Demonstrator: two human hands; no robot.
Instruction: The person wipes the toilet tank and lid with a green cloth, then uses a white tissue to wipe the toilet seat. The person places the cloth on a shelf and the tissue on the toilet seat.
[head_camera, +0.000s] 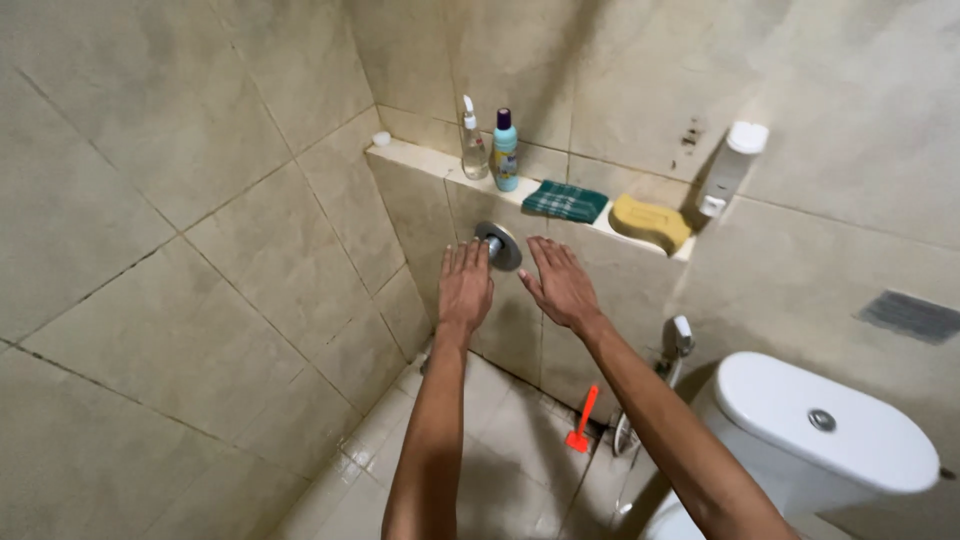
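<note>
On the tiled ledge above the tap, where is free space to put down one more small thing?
The ledge is bare between the small white cap at its left end and the spray bottle. From there rightward it is crowded: blue bottle, green cloth, yellow sponge, white dispenser. Both hands, left hand and right hand, are lower, by the tap.

Both arms reach forward, bare. Left hand (466, 285) and right hand (560, 283) are held palm-down side by side, fingers (548, 252) straight, holding nothing.
</note>
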